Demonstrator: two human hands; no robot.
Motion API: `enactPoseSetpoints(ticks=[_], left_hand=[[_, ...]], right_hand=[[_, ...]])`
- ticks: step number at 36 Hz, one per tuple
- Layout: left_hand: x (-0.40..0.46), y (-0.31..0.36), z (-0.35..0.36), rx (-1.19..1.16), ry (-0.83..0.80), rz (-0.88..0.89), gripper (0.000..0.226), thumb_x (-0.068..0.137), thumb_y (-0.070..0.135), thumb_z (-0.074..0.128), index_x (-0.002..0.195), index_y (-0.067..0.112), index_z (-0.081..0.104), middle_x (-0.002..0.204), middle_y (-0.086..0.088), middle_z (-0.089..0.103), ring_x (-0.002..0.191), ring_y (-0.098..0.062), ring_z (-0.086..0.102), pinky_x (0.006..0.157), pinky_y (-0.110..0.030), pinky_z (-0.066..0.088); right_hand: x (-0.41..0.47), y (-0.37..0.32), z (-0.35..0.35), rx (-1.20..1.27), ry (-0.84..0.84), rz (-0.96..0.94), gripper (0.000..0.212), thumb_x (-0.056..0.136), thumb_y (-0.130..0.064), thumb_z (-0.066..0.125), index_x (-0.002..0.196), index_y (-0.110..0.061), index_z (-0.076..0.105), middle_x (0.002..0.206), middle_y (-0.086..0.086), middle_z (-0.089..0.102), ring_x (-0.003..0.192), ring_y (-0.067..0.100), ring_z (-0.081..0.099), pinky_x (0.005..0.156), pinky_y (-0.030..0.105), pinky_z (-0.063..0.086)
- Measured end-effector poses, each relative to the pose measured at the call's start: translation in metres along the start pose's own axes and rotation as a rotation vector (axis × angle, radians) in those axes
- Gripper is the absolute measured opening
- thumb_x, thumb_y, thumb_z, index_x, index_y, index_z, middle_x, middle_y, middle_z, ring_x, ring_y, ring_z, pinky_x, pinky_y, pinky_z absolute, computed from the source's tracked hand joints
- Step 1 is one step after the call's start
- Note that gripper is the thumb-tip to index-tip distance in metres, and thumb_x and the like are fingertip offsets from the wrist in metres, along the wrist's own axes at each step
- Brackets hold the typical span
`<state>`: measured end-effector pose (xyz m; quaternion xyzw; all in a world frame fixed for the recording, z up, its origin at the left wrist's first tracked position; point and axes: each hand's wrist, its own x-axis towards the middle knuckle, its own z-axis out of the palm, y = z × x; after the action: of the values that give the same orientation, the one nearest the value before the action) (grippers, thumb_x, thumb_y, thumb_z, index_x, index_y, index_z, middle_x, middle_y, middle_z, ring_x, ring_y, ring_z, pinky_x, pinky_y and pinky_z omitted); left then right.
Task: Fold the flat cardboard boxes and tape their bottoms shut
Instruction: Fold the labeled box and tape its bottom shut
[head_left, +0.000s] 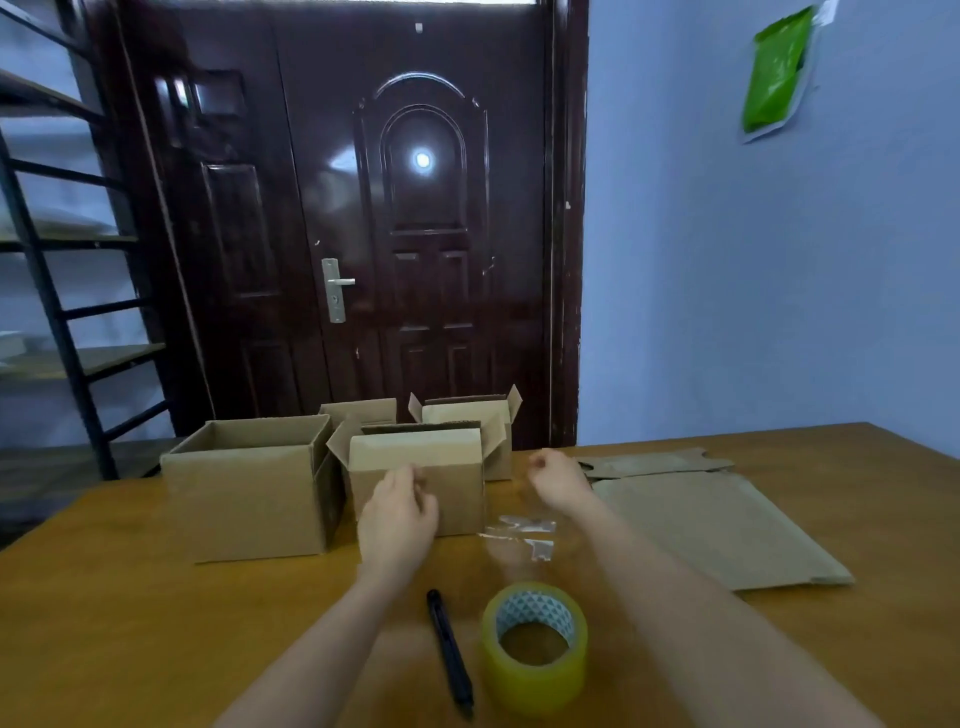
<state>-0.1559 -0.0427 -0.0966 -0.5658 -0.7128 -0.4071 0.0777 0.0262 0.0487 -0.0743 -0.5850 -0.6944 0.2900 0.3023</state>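
Note:
Several folded cardboard boxes stand open-topped at the table's far side: a large box (249, 499) on the left, a middle box (421, 467) with its flaps out, and two smaller ones behind, the right one (467, 415). My left hand (397, 514) rests against the middle box's front with its fingers loosely bent. My right hand (558, 480) hovers to the right of that box, fingers curled, nothing visible in it. Flat cardboard boxes (711, 525) lie stacked on the right. A roll of clear tape (535, 644) stands near me beside a black utility knife (449, 652).
Scraps of clear tape (524, 535) lie on the wooden table (130, 623) between the middle box and the roll. A dark door (415, 234) is behind the table, a metal shelf rack (57, 312) at far left, a blue wall on the right.

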Motion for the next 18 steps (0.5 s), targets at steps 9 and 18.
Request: enactPoseSetpoints(ticks=[9, 18], left_hand=[[0.005, 0.074, 0.020, 0.305, -0.307, 0.483, 0.042, 0.093, 0.029, 0.039, 0.133, 0.019, 0.043, 0.127, 0.001, 0.052, 0.117, -0.019, 0.048, 0.093, -0.032, 0.040], [-0.003, 0.136, 0.066, 0.446, -0.532, 0.605, 0.049, 0.094, 0.034, 0.041, 0.140, 0.017, 0.037, 0.140, -0.005, 0.044, 0.129, -0.025, 0.039, 0.103, -0.039, 0.033]], right_hand=[[-0.012, 0.036, -0.065, -0.352, 0.062, -0.051, 0.021, 0.093, -0.007, 0.042, 0.105, -0.009, 0.058, 0.111, 0.010, 0.058, 0.095, 0.026, 0.057, 0.084, 0.035, 0.049], [-0.031, 0.104, -0.130, -0.427, 0.067, 0.157, 0.037, 0.096, -0.008, 0.035, 0.132, -0.004, 0.045, 0.130, 0.015, 0.053, 0.115, 0.028, 0.053, 0.092, 0.032, 0.045]])
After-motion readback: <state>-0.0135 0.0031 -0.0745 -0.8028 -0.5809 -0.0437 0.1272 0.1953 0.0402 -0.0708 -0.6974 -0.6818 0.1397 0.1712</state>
